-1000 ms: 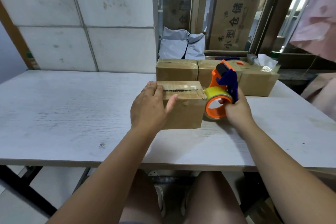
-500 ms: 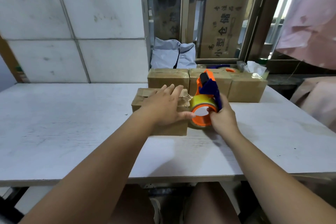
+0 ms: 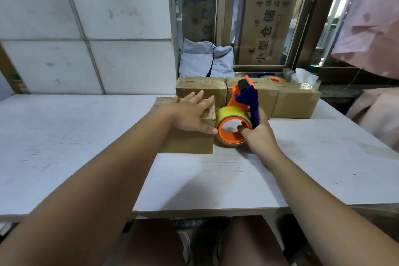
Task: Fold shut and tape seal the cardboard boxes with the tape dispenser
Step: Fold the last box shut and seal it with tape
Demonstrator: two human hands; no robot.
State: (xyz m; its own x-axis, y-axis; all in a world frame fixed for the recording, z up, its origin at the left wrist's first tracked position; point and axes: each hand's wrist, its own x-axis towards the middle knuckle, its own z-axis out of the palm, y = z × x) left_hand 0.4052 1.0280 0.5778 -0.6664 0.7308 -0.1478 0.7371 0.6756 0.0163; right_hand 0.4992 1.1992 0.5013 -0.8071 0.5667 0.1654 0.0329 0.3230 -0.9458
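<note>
The near cardboard box sits on the white table, plain brown, its flaps folded shut, with wrinkled clear tape showing at the right end of its top. The left hand lies flat on that top, fingers straight and spread, thumb reaching along the right edge. Just beside the box's right end stands the tape dispenser: an orange frame and core, a blue handle, a black roller at its upper tip, and a roll of yellowish tape that seems to touch the box's end face. The right hand grips the blue handle, fingers curled round it. Behind, three closed brown boxes stand in a row against the window ledge.
</note>
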